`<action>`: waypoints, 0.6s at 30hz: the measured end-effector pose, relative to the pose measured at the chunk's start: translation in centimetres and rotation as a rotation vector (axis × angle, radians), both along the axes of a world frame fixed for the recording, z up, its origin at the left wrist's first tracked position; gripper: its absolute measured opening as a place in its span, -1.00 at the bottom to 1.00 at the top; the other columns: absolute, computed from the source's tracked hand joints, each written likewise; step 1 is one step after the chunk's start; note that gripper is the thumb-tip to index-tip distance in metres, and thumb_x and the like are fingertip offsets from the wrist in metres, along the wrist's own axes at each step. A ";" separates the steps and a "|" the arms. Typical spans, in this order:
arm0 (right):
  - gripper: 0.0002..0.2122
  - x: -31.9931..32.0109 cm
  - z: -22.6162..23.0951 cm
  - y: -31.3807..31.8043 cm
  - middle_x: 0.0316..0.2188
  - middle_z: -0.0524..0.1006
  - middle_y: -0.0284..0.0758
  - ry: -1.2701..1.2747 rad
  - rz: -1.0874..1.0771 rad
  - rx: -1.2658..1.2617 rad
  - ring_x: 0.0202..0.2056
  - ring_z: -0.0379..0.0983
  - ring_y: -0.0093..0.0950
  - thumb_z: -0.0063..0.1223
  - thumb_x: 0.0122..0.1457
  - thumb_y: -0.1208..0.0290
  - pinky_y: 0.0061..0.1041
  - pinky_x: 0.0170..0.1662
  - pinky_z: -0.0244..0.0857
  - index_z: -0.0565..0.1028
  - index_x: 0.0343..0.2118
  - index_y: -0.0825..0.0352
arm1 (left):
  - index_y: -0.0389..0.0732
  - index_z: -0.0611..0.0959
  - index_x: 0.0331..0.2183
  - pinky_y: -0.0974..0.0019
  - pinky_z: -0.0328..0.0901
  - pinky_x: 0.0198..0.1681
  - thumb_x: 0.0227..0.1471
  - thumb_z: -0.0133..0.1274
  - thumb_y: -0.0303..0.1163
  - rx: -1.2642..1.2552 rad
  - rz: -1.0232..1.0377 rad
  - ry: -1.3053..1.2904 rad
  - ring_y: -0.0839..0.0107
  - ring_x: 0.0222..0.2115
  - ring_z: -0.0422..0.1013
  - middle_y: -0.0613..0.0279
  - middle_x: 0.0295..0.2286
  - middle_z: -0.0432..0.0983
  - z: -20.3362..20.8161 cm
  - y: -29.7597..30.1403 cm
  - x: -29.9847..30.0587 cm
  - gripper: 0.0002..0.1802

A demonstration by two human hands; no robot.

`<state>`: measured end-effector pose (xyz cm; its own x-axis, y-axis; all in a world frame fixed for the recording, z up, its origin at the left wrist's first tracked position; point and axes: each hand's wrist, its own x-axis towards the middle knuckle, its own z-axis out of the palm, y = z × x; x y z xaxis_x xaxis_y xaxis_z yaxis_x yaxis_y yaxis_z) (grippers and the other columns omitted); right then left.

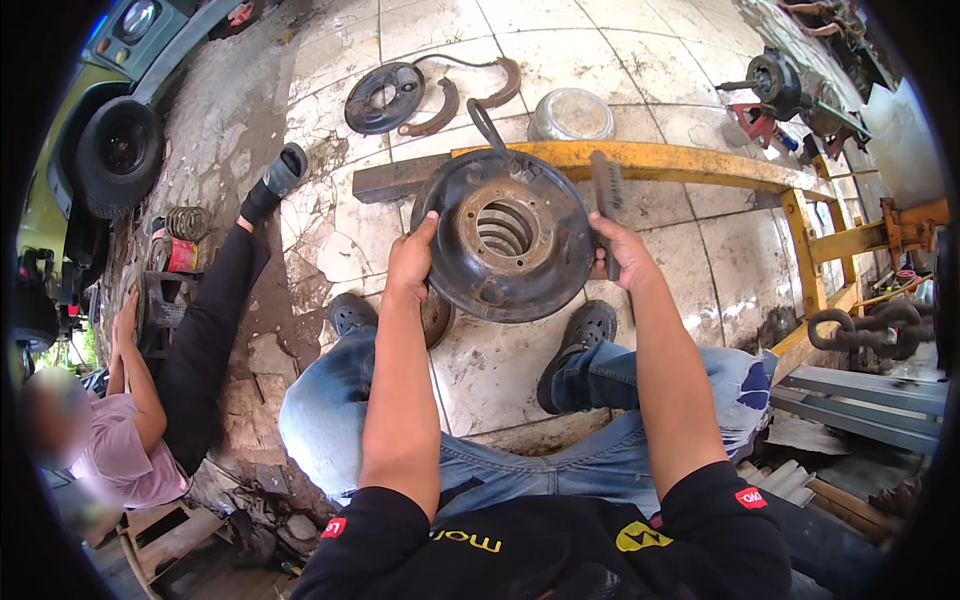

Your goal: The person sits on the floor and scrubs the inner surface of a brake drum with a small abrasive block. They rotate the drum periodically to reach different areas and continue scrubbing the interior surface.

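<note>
A round, dark brake backing plate (pixel 548 272) with a rusty centre ring is held between my two hands, tilted above the floor. Closed on its left edge is my left hand (pixel 410 258), thumb on top. My right hand (pixel 622 252) grips the opposite edge and also holds a wire brush (pixel 606 188), bristles pointing right. Coils of a spring (pixel 500 236) show through the plate's centre hole; the rest of it is hidden. Just beyond the plate lies a yellow metal frame (pixel 690 166), its dark beam end (pixel 385 180) reaching left.
Another backing plate (pixel 402 113), curved brake shoes (pixel 437 112) and a silver round metal part (pixel 572 115) lie on the tiles farther off. A co-worker (pixel 125 440) sits at left, leg stretched out, near a vehicle tyre (pixel 120 150). Axle parts (pixel 780 85) stand at far right.
</note>
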<state>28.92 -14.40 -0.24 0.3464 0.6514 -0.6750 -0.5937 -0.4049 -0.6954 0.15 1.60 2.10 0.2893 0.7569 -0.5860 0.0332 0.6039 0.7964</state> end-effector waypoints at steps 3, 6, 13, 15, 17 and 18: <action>-0.80 -0.3 0.7 0.2 -0.58 0.42 -0.51 -0.269 0.027 0.005 -0.69 0.23 -0.69 0.18 0.08 0.30 -0.68 -0.68 0.09 0.48 -0.29 0.26 | -0.59 0.46 -0.06 0.25 0.37 -0.15 0.09 0.10 -0.05 0.004 0.025 -0.103 0.23 -0.22 0.48 -0.12 -0.18 0.51 0.8 -1.0 0.3 -0.29; -0.78 -0.2 2.0 0.2 -0.59 0.42 -0.46 -0.364 0.026 0.064 -0.69 0.24 -0.66 0.17 0.05 0.40 -0.63 -0.67 0.11 0.45 -0.26 0.32 | -0.55 0.46 -0.06 0.22 0.38 -0.15 0.11 0.07 -0.09 0.011 0.063 -0.262 0.22 -0.24 0.49 -0.11 -0.18 0.51 2.2 -1.8 0.1 -0.36; -0.77 -2.1 5.8 1.8 -0.52 0.43 -0.39 -0.288 0.102 0.139 -0.63 0.29 -0.63 0.15 0.08 0.41 -0.59 -0.62 0.18 0.43 -0.23 0.36 | -0.42 0.50 -0.13 0.22 0.42 -0.17 0.09 0.00 -0.25 0.133 0.094 -0.306 0.25 -0.31 0.51 0.02 -0.27 0.55 10.8 -1.6 -0.1 -0.58; -0.75 -2.8 6.5 2.1 -0.46 0.46 -0.37 -0.248 0.113 0.166 -0.63 0.28 -0.63 0.15 0.09 0.40 -0.60 -0.62 0.19 0.42 -0.21 0.37 | -0.43 0.52 -0.16 0.26 0.44 -0.22 0.06 0.02 -0.29 0.211 0.109 -0.235 0.26 -0.35 0.52 0.03 -0.30 0.55 13.0 -1.3 -0.4 -0.60; -0.72 -3.4 7.6 2.1 -0.36 0.51 -0.33 -0.234 0.100 0.187 -0.62 0.27 -0.65 0.15 0.10 0.38 -0.62 -0.63 0.20 0.40 -0.17 0.37 | -0.47 0.57 -0.27 0.30 0.46 -0.38 0.00 0.09 -0.35 0.314 0.139 -0.162 0.30 -0.48 0.52 0.06 -0.39 0.56 15.2 -1.3 -1.2 -0.66; -0.73 -3.6 8.0 1.7 -0.26 0.55 -0.28 -0.230 0.113 0.232 -0.60 0.27 -0.65 0.13 0.12 0.36 -0.62 -0.62 0.21 0.39 -0.19 0.37 | -0.48 0.58 -0.28 0.29 0.46 -0.40 0.00 0.09 -0.36 0.379 0.146 -0.147 0.30 -0.49 0.52 0.05 -0.40 0.56 16.2 -1.4 -1.9 -0.66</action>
<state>25.37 -12.68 7.78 0.3889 0.8214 -0.4172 -0.3710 -0.2749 -0.8870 -1.70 0.18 18.33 0.2228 0.9499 -0.2193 -0.1610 0.2578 0.9527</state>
